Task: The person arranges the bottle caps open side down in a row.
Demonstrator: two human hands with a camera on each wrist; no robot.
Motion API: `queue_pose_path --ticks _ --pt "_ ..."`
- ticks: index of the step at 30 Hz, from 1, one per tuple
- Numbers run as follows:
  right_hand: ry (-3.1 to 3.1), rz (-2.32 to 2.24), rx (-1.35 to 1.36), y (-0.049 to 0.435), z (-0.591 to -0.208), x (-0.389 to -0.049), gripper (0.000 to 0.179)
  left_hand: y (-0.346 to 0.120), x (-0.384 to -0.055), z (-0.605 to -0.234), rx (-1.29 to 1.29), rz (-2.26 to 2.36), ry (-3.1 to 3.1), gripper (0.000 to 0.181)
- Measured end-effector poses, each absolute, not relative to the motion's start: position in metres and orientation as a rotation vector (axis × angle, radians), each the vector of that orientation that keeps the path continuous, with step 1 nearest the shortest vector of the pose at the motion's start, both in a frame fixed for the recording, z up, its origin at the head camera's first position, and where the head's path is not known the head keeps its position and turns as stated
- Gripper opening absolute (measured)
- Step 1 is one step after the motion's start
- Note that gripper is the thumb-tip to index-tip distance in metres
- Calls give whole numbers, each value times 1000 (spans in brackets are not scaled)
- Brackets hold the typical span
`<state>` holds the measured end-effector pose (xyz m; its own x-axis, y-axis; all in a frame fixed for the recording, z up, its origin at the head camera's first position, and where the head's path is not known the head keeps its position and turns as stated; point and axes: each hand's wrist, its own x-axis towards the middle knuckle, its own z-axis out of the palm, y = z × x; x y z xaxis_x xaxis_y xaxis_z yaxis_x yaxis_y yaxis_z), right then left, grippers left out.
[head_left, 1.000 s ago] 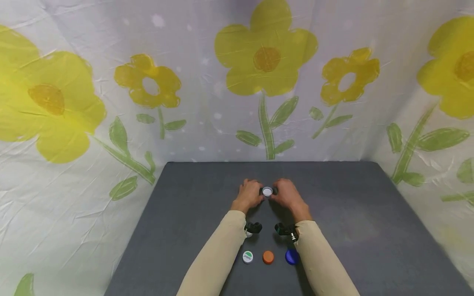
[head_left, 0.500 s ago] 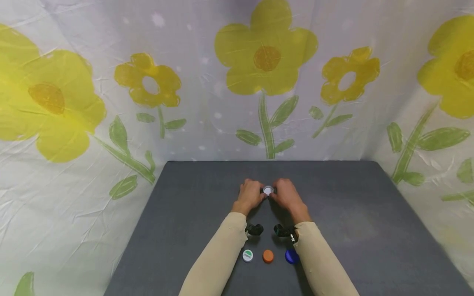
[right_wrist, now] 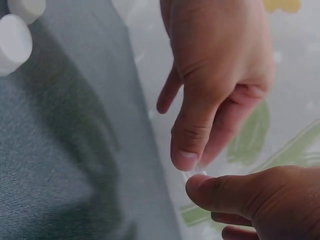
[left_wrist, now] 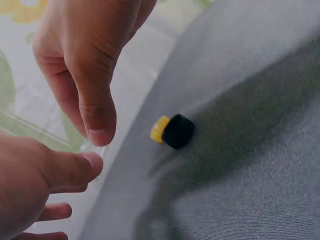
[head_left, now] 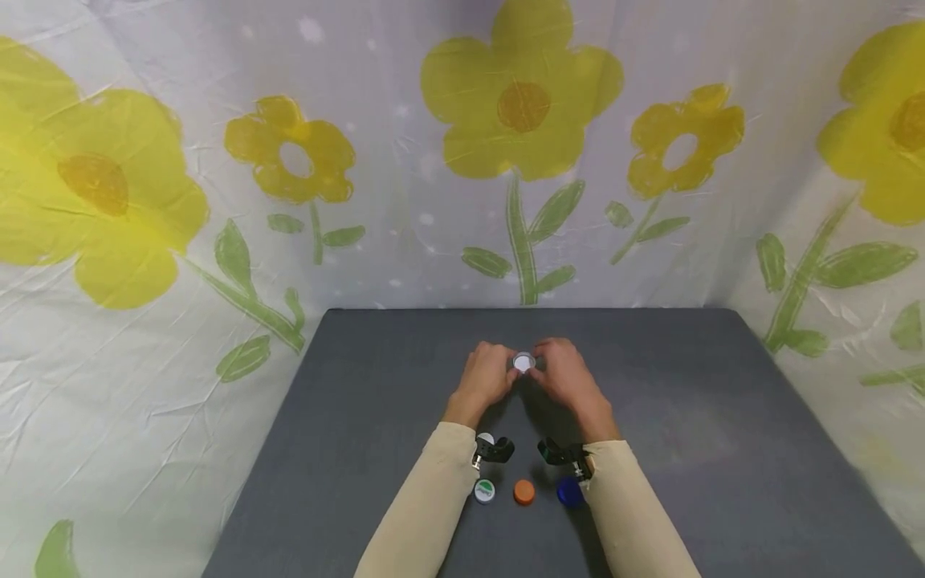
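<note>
Between the two hands is a small round clear cap (head_left: 523,364) with a white disc inside, held above the table. The left hand (head_left: 482,377) pinches its left side between thumb and fingers, and the right hand (head_left: 571,379) pinches its right side. Only a sliver of the see-through rim (left_wrist: 93,149) shows between the thumbs in the left wrist view, and likewise a bit of the clear cap (right_wrist: 192,175) in the right wrist view. Below the hands, a black cap (left_wrist: 178,132) and a yellow cap (left_wrist: 159,129) lie close together on the table.
Nearer the body lie a white cap with green print (head_left: 485,491), an orange cap (head_left: 523,492) and a blue cap (head_left: 569,492), partly beside the right sleeve. White caps (right_wrist: 14,44) show in the right wrist view. The grey table (head_left: 390,369) meets a flowered curtain (head_left: 405,265).
Both hands have moved slightly up and away in the head view, and the clear cap has moved with them. More of a white cap shows beside the left wrist. The caps nearer the body stay put.
</note>
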<state>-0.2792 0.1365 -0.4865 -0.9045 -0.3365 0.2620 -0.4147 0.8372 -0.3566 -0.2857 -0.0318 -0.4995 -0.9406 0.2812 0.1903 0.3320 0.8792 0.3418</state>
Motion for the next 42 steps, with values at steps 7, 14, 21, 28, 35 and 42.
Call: queue_pose_path --ticks 7,14,21,28,35,42 --pt "-2781 627 617 137 -472 -265 23 -37 -270 -488 -518 -562 -2852 26" --pt "-2747 646 626 134 -460 -247 23 -44 -252 -476 -551 -625 -2802 24" --pt "-2742 686 607 132 -455 -230 30 -52 -234 -473 -540 -713 -2805 28" --pt "-2705 737 591 131 -462 -214 33 -57 -221 -477 -553 -753 -2776 30" --pt "-2630 782 618 134 -474 -206 36 -59 -209 -482 -581 -762 -2718 28" --pt "-2592 806 651 137 -478 -204 36 -61 -205 -485 -600 -767 -2704 35"
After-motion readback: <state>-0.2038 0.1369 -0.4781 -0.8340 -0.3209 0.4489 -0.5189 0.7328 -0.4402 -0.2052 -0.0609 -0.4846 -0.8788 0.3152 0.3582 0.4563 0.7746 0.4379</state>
